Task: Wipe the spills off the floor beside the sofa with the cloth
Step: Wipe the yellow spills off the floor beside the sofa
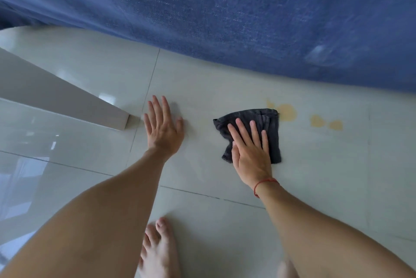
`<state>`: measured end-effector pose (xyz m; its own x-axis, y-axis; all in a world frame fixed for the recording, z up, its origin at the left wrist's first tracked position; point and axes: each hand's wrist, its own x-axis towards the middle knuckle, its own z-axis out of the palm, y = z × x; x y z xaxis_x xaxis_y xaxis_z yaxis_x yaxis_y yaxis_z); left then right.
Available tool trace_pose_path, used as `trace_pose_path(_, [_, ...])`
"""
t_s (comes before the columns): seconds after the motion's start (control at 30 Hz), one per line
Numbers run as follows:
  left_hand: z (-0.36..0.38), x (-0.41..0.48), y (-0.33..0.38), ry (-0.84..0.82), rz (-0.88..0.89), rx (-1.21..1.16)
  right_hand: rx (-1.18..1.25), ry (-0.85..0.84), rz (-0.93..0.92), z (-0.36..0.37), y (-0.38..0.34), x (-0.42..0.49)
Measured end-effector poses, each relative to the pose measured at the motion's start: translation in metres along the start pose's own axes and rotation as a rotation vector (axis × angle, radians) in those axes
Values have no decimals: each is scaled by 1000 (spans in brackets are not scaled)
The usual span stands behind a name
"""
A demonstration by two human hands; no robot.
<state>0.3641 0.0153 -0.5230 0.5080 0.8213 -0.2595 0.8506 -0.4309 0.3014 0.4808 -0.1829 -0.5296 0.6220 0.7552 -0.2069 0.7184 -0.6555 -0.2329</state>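
A dark grey cloth (265,120) lies crumpled on the pale tiled floor (202,79). My right hand (249,151) presses flat on the cloth, fingers spread. Yellow spills stain the floor: one patch (287,112) touches the cloth's far right corner, and two smaller patches (317,121) (335,125) lie further right, apart from the cloth. My left hand (163,130) rests flat on the bare tile to the left of the cloth, fingers apart, holding nothing. The blue sofa (247,12) runs along the far side of the floor.
A grey-white furniture edge (67,99) slants in from the left, ending close to my left hand. A bare foot (158,248) stands on the tile near the bottom, between my arms. Toes of a second foot (286,270) show at the bottom edge.
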Motion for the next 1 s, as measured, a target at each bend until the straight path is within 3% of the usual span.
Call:
trace_pose_path(0.13, [13,9,54,-96,143,32,-1,-5,207,-11,41,5])
trace_pose_path(0.27, [26,17,71,-241,78,45,-5,32,330,-25,69,46])
trace_pose_path(0.67, [27,24,69,-315,59,86,6,63,137,-19,7,122])
trace_pose_path(0.9, [26,26,68,-347,40,65,3,23,-93,-13,14,55])
trace_pose_path(1.0, [26,26,66,-348,51,63,-22,42,-66,-12,52,24])
